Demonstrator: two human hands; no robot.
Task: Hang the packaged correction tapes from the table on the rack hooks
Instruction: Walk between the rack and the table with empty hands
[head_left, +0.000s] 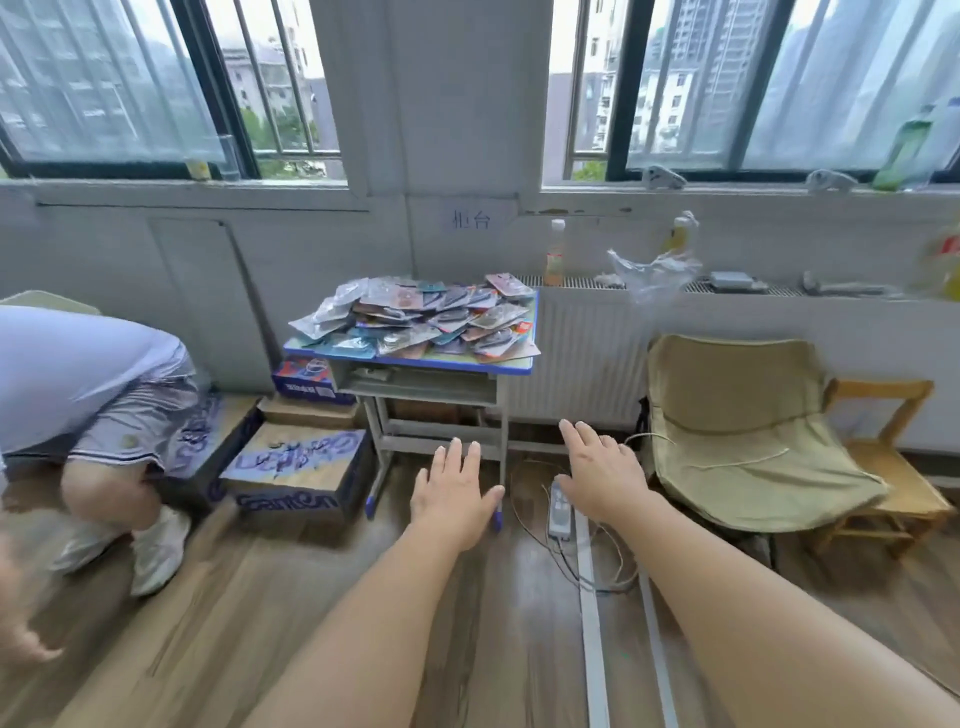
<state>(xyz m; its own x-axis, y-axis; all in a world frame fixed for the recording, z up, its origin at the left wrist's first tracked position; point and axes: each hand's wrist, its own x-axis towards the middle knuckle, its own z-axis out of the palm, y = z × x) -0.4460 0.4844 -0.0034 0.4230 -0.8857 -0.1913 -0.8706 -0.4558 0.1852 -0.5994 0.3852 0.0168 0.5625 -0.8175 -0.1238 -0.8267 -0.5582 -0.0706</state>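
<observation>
A heap of packaged correction tapes (423, 319) in clear and coloured blister packs covers the top of a small blue-edged school desk (415, 364) under the windows. My left hand (452, 496) and my right hand (602, 470) reach forward side by side, palms down, fingers straight, holding nothing. Both hands are short of the desk and below its top in the picture. No rack or hooks are in view.
A person (88, 395) bends over at the left beside cardboard boxes (296, 467). A folding fabric chair (743, 431) and a wooden stool (893, 457) stand right of the desk. A power strip (561, 512) and cables lie on the floor. Bottles and a plastic bag sit on the radiator ledge.
</observation>
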